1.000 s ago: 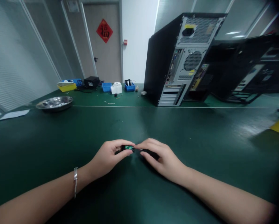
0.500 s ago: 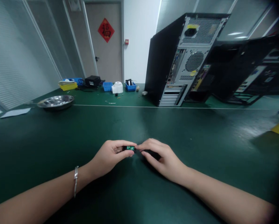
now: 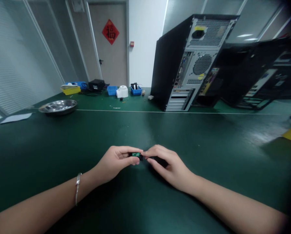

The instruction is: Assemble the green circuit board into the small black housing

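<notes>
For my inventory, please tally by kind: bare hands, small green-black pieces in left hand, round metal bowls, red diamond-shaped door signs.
Bare left hand and right hand: 2
Small green-black piece: 1
Round metal bowl: 1
Red diamond-shaped door sign: 1
Total: 5

Green-and-black part (image 3: 135,154) in left hand (image 3: 113,164), dark-green tabletop (image 3: 62,143) beneath, silver bracelet (image 3: 77,188) behind left hand, black, grey-meshed case (image 3: 170,68) beyond right hand (image 3: 171,164)

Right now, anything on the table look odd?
Slightly: white scraps lie loose on the table near the blue bins, not in them. The part in the left hand is too small to judge.
</notes>
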The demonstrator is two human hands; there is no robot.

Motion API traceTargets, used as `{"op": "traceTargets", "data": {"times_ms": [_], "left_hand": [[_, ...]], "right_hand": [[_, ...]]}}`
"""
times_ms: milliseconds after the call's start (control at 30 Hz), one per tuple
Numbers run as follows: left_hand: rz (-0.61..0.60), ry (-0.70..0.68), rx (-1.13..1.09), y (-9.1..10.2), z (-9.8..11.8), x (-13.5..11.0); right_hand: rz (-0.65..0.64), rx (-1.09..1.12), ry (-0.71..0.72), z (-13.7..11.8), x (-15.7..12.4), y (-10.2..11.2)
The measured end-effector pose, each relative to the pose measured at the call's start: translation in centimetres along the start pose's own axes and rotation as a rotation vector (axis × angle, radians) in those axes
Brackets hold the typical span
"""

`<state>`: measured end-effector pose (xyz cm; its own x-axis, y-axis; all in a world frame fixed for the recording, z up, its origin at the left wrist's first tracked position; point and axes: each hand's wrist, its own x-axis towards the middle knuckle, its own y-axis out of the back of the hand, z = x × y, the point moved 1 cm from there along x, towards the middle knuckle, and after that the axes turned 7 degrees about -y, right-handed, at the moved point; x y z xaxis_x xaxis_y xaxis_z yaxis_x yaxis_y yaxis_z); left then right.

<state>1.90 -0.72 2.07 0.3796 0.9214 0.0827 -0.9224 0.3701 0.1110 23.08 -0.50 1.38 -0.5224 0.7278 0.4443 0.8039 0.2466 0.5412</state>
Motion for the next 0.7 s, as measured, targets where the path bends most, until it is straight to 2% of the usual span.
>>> {"op": "traceTargets", "data": {"times_ms": [333,500,700], "left_hand": [[0.121,-0.031,0.016,0.14,0.15,0.14],[0.05,-0.05,0.042,0.23,-0.09,0.05],[-0.033,-0.013,-0.186,-0.03,-0.68,-0.01]], "right_hand": [[-0.017,-0.009,-0.035,-0.12,0.05,0.09],[-0.066,-0.04,-0.013,-0.52,0.1,0.06],[-0.035,-0.021,-0.012,-0.39,0.1,0.05]]}}
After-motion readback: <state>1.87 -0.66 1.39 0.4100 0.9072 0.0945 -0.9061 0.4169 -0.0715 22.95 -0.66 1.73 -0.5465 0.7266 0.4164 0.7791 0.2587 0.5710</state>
